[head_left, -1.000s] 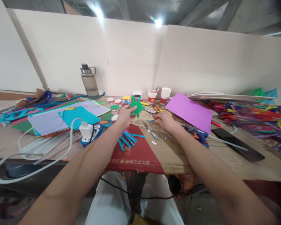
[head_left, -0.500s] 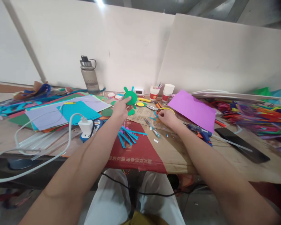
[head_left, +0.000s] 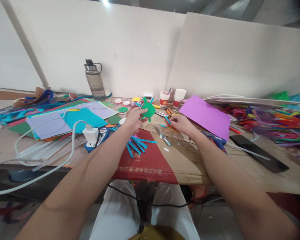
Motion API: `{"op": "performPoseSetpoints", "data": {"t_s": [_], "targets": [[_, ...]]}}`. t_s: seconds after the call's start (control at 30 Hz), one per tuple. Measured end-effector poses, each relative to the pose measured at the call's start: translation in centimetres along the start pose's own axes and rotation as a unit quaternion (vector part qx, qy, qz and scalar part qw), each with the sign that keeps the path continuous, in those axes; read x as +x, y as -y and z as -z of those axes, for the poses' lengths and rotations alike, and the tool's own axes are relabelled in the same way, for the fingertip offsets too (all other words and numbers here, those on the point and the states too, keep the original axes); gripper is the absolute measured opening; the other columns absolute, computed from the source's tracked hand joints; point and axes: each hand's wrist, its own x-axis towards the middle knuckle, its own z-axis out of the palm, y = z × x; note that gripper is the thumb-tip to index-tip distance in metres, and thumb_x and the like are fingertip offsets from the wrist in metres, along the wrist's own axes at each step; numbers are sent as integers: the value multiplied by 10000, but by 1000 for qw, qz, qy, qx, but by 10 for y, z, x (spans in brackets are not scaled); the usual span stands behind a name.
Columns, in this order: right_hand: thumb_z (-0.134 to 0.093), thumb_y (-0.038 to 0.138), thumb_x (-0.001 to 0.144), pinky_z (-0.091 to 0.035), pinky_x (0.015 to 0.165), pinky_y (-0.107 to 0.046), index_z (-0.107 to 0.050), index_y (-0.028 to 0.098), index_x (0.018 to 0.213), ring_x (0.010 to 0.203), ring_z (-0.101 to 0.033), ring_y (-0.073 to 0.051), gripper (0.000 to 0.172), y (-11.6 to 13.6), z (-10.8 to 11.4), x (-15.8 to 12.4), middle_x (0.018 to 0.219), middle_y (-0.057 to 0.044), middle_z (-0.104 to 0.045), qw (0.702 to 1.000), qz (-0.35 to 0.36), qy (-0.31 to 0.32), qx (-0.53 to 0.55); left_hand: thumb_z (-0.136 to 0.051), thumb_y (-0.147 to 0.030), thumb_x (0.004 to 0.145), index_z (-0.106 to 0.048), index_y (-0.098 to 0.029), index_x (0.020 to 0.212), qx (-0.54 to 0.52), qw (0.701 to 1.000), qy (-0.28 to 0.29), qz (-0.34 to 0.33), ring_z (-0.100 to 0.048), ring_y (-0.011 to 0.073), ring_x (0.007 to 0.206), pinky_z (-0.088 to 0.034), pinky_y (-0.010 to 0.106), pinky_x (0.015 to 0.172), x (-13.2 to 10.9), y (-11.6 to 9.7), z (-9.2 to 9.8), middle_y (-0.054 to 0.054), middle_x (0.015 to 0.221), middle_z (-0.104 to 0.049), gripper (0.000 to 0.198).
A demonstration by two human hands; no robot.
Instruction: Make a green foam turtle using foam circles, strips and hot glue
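My left hand (head_left: 135, 119) is closed, its thumb and fingers pinching a green paper cutout (head_left: 148, 110), a round body with small rounded tabs. A bit of blue paper shows behind its top edge. On the right, the fingers of my right hand (head_left: 181, 123) are pinched together, with a short blue paper strip (head_left: 167, 119) at their tips. Scissors (head_left: 160, 113) lie just beyond that hand, their handles partly hidden. Between my forearms rest a bunch of blue paper strips (head_left: 137, 146) and a pen-like cutter (head_left: 162, 136).
Purple paper (head_left: 206, 116), a glue gun (head_left: 216, 141) and a black phone (head_left: 258, 153) lie to the right. Coloured sheets (head_left: 85, 121) and a white plug (head_left: 91, 136) with its cable are at left. Paper cups (head_left: 179, 98) and a bottle (head_left: 95, 81) stand behind.
My left hand has brought the green cutout right and slightly down, uncovering round lids and a green disc behind. My right hand has risen slightly, the blue strip moving with its fingertips.
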Motion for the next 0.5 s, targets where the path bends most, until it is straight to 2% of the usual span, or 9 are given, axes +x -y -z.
{"op": "performPoseSetpoints", "data": {"t_s": [0.17,0.33,0.4,0.5], "targets": [[-535,190,770,-352,586,-232,-646,174,706,650,-541,-128,130,-6,-3,1,706,-11,-652,995,61,55,-54,-757,-103,638,-563,-164,796,2,1000,19,12,-627,138,702,-486,280,639,-4,3,-3,13,798,-691,258],[-559,210,806,-357,601,-249,-687,183,764,653,-560,-142,137,-9,-6,-1,704,-12,-674,990,45,117,-71,-787,-133,642,-575,-171,796,-17,997,60,33,-613,112,664,-458,243,599,-4,4,-2,-5,772,-676,264],[-569,217,808,-356,606,-253,-685,180,760,663,-558,-143,131,-8,-5,-2,723,-18,-678,991,48,109,-64,-825,-145,612,-562,-173,773,-18,997,73,32,-605,104,656,-457,238,598,-6,4,-2,-18,754,-662,310],[-534,251,836,-353,612,-259,-656,176,734,666,-539,-141,175,-2,-1,-3,718,-15,-649,997,55,50,-12,-877,-168,563,-538,-168,728,-1,994,107,19,-589,91,656,-467,232,614,-8,5,-3,-35,731,-636,377]]}}
